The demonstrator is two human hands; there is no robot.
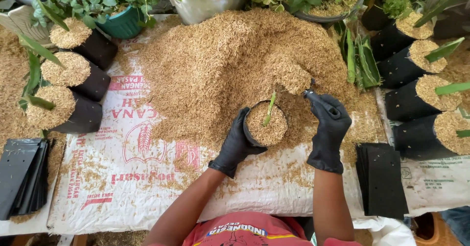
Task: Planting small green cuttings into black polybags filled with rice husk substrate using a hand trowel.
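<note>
- Centrally, a heap of rice husks [230, 65] fills the upper middle, spread on a printed white sack [122, 177].
- Just below it stands a black grow bag [265, 124] — husk-filled, with a green shoot [268, 110].
- Left hand [236, 145], gloved: grip wrapped round the bag's side.
- Right hand [329, 131]: grip closed on a small dark tool [318, 100].

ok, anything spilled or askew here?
Loose husk is scattered off the main pile across the printed sack. The seedling leans in the bag the left hand steadies; the right hand is beside it. Filled bags at left lie tilted.
</note>
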